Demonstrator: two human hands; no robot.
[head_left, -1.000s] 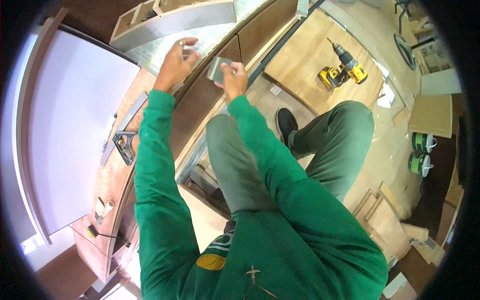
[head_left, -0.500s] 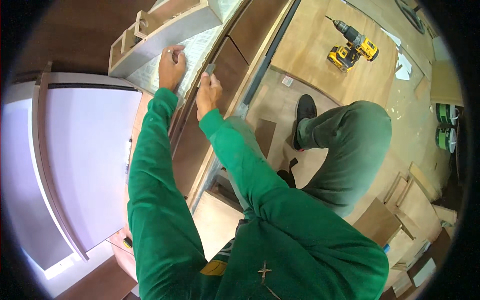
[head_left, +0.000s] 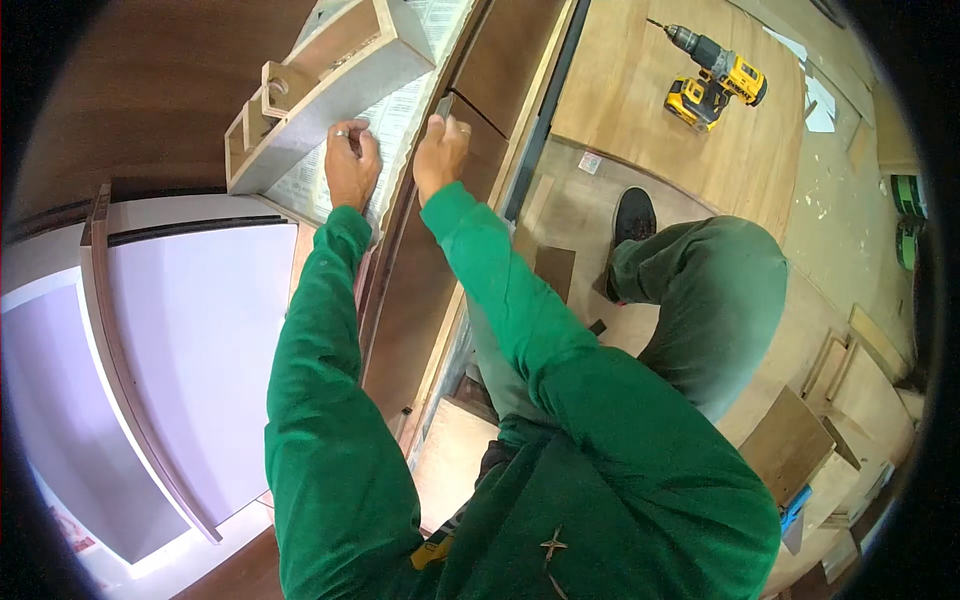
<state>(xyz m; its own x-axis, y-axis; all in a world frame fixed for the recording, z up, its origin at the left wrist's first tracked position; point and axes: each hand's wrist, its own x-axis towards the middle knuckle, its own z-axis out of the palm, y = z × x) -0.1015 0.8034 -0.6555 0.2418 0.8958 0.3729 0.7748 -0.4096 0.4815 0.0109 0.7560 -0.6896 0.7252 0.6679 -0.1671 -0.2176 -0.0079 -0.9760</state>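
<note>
My left hand [head_left: 352, 165] is closed, fingers curled in, over the printed paper [head_left: 400, 108]; whatever it may pinch is hidden. Beside it, to the right, my right hand [head_left: 441, 155] grips a small flat grey scraper-like piece [head_left: 446, 103], whose tip sticks out past the fingers. That hand is at the ragged edge of the paper, over the dark brown panel [head_left: 410, 255]. Beyond my left hand stands a curved grey-sided wooden frame [head_left: 345, 90] with small compartments and a round cut-out, resting on the paper.
A yellow and black cordless drill [head_left: 715, 82] lies on a plywood sheet [head_left: 620, 90] to the right. Pale lilac panels [head_left: 200, 360] are at the left. Wood offcuts [head_left: 790, 445] lie at the lower right, near my bent leg [head_left: 700, 290].
My right hand has moved forward along the paper's edge with the grey piece. The left hand stays by the wooden frame, still curled. The whole view has shifted slightly.
</note>
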